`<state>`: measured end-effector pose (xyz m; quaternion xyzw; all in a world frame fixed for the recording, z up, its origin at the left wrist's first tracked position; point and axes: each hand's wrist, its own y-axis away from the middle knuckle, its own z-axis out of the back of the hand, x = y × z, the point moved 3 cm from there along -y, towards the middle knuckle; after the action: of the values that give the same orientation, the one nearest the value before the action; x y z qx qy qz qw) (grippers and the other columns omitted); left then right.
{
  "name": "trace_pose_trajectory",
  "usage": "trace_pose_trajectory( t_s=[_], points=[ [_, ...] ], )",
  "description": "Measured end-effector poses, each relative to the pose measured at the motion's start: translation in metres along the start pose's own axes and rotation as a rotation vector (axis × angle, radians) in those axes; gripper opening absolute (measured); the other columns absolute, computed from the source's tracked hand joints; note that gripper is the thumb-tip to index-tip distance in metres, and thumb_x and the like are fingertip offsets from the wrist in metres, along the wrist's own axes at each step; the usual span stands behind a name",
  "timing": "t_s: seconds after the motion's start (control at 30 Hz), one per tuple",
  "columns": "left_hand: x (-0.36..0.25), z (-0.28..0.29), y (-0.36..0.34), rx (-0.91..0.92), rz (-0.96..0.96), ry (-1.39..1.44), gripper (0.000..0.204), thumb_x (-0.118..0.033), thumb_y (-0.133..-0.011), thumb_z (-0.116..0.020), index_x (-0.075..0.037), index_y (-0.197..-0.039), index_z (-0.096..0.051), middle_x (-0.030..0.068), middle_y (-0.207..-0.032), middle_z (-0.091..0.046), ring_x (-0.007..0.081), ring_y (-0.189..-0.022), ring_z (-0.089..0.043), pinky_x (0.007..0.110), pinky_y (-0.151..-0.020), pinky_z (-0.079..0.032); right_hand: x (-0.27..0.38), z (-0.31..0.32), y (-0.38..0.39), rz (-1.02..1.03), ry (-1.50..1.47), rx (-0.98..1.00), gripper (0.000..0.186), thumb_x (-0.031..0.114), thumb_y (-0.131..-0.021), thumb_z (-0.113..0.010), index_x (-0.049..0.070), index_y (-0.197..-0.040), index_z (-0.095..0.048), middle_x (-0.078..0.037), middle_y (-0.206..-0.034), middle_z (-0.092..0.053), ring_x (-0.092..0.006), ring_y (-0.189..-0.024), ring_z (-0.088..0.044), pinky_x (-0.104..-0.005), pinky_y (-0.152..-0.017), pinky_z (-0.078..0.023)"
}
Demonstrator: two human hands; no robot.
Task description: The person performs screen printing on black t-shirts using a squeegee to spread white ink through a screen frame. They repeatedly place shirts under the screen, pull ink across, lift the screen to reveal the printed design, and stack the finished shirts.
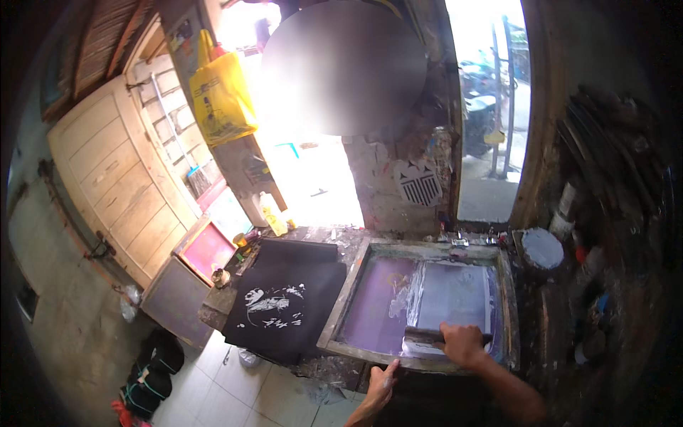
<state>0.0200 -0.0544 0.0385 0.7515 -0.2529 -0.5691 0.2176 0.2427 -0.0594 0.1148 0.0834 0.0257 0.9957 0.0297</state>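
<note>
A wooden-framed printing screen [347, 302] lies on the workbench in front of me, its mesh purple at left and paler at right. White ink [405, 292] is smeared down the middle of the mesh. My right hand [464, 344] is closed on a squeegee [424, 337], which rests across the mesh near the close edge. My left hand [382, 381] grips the near edge of the frame; part of its fingers is hidden. Left of the screen lies black fabric [313, 285] with a white printed design.
A round whitish-topped tub [542, 248] stands at the far right of the workbench [320, 366]. A yellow bottle [272, 213] and small jars [220, 277] stand at the left. A yellow bag [224, 96] hangs above. Other framed screens [178, 302] lean left of the bench.
</note>
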Motion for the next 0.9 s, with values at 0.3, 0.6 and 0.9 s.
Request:
trace_pose_trajectory(
  t_s=[0.3, 0.6, 0.9],
  points=[
    [0.049, 0.027, -0.039, -0.062, -0.015, -0.411, 0.052, -0.029, -0.095, -0.071, 0.009, -0.114, -0.041, 0.019, -0.108, -0.059, 0.0225, -0.093, -0.063, 0.038, -0.077, -0.056, -0.031, -0.048, 0.028, 0.21, 0.007, -0.208, 0.025, 0.036, -0.079, -0.073, 0.013, -0.087, -0.066, -0.013, -0.071, -0.068, -0.0307, -0.063, -0.068, -0.0507, -0.073, -0.053],
    [0.038, 0.039, -0.036, -0.064, 0.041, -0.439, 0.052, -0.039, -0.094, -0.073, 0.005, -0.096, -0.044, 0.0158, -0.099, -0.058, 0.0165, -0.076, -0.06, 0.031, -0.061, -0.053, -0.165, -0.012, -0.209, 0.065, -0.01, -0.243, 0.043, 0.034, -0.081, -0.075, 0.01, -0.114, -0.062, -0.015, -0.09, -0.072, -0.0359, -0.091, -0.07, -0.0513, -0.076, -0.053],
    [0.022, 0.033, -0.034, 0.039, 0.146, -0.471, 0.05, -0.03, -0.098, -0.066, 0.011, -0.109, -0.039, 0.024, -0.109, -0.059, 0.0329, -0.085, -0.071, 0.041, -0.071, -0.064, -0.085, -0.042, -0.093, 0.0, -0.036, -0.214, 0.026, 0.031, -0.087, -0.069, 0.007, -0.091, -0.061, -0.011, -0.07, -0.067, -0.0324, -0.061, -0.069, -0.0462, -0.06, -0.054]
  ],
)
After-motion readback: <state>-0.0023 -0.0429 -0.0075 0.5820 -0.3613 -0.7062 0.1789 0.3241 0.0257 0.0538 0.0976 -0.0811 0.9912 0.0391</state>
